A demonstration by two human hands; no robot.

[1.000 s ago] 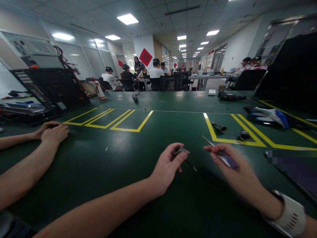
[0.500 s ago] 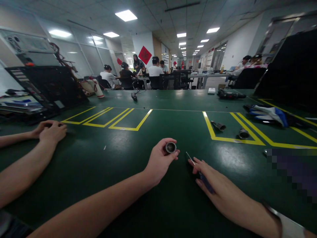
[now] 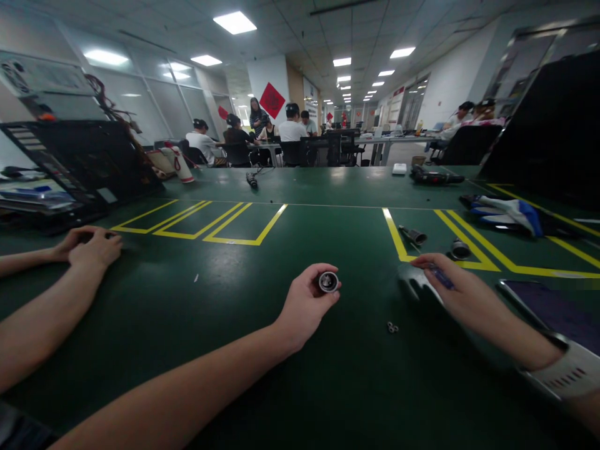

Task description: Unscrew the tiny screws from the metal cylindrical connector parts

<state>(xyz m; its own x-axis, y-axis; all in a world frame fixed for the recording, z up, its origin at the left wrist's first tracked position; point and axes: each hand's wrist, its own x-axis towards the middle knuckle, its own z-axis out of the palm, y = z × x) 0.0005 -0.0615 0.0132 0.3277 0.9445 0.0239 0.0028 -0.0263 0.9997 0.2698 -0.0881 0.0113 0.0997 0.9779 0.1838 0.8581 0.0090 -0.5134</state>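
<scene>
My left hand (image 3: 307,306) is closed round a short metal cylindrical housing (image 3: 328,282), its round opening turned towards me with metal parts inside. To the right, above the table, my right hand (image 3: 445,275) grips a screwdriver by its purple handle (image 3: 440,277); the thin shaft points up and left towards the yellow-taped box. On the green table between my hands lies a small cluster of metal pieces (image 3: 392,327), like little gears or rollers. Just beyond the right hand, a conical metal part (image 3: 412,235) and a dark metal ring-like part (image 3: 460,249) lie within the tape.
A co-worker's hands (image 3: 96,245) are together at the left. A phone (image 3: 548,306) lies beside my right forearm. Blue-and-white gloves (image 3: 506,214), a power tool (image 3: 435,176) and a white box (image 3: 399,169) lie farther right. Yellow tape (image 3: 229,241) marks boxes.
My right hand has moved right and away from me with the screwdriver, towards the taped box. The small metal cluster now shows on the table. The left hand still holds the housing.
</scene>
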